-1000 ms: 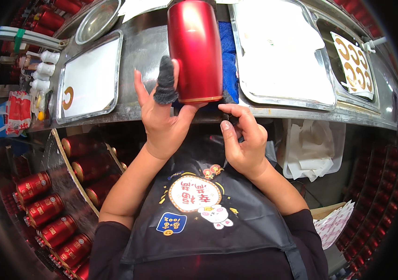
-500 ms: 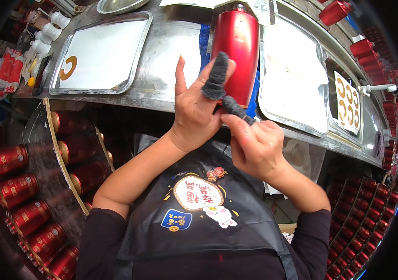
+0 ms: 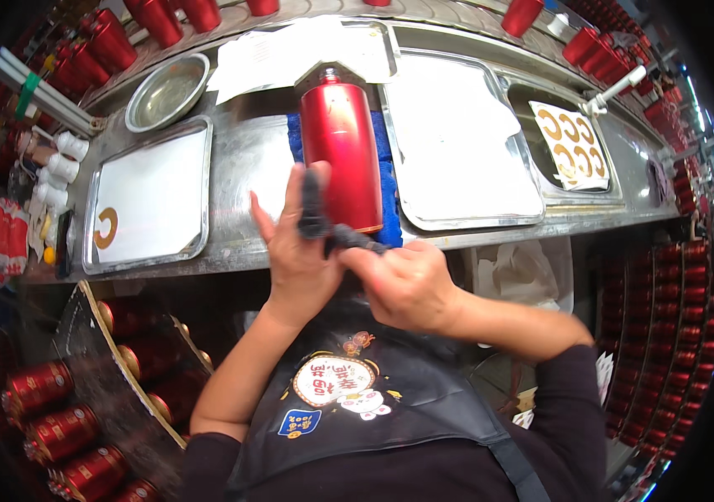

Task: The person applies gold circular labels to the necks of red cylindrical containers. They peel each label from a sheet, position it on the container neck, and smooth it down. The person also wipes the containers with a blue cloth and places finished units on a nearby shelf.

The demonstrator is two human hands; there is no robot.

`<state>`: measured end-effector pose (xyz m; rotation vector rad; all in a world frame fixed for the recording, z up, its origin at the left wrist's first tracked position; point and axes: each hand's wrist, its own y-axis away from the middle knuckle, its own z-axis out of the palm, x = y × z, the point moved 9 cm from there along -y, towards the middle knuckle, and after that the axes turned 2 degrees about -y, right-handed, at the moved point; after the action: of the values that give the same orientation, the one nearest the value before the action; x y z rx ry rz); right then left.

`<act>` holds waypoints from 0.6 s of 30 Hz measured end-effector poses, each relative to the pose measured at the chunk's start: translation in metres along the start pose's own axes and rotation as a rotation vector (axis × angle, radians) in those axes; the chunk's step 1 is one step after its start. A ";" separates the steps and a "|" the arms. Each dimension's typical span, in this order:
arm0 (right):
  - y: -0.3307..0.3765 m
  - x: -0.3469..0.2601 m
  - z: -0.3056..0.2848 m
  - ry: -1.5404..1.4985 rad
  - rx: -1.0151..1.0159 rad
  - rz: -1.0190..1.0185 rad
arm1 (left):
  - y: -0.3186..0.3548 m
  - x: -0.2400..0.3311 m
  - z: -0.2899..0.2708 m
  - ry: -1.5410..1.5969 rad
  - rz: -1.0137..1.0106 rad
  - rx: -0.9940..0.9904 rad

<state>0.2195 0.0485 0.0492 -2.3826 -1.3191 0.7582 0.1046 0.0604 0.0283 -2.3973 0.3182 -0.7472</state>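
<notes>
My left hand (image 3: pixel 294 259) is raised in front of the bench edge with its fingers spread. One of its fingers wears a dark fabric finger sleeve (image 3: pixel 313 205). My right hand (image 3: pixel 407 284) presses against it from the right and pinches a second dark sleeve (image 3: pixel 358 241) at the left hand's fingers. Just beyond the hands a red metal bottle (image 3: pixel 342 151) lies lengthwise on a blue cloth (image 3: pixel 387 138) on the steel bench, its neck pointing away from me.
A steel tray (image 3: pixel 152 197) at the left holds one gold C-shaped ring (image 3: pixel 107 227). Another tray (image 3: pixel 457 142) lies right of the bottle, and a sheet of gold rings (image 3: pixel 574 146) beyond it. A steel bowl (image 3: pixel 166 90) sits behind. Red cans (image 3: pixel 39 393) fill racks on both sides.
My right hand has come up against the left hand and closed on the dark sleeve. Both hands sit lower, off the bottle and nearer the bench edge.
</notes>
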 end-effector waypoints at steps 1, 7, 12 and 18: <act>0.008 0.009 -0.001 -0.056 0.021 0.092 | -0.008 0.006 0.006 0.043 0.025 -0.031; 0.045 0.040 0.010 -0.464 0.224 0.562 | -0.021 0.017 0.015 0.007 0.208 -0.054; 0.049 0.041 0.020 -0.491 0.282 0.566 | 0.004 -0.016 0.007 0.255 -0.050 0.051; 0.051 0.042 0.026 -0.419 0.201 0.553 | 0.006 -0.025 -0.005 0.093 -0.062 -0.055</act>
<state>0.2573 0.0576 -0.0105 -2.5199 -0.6407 1.5303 0.0811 0.0629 0.0176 -2.4385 0.3076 -0.8904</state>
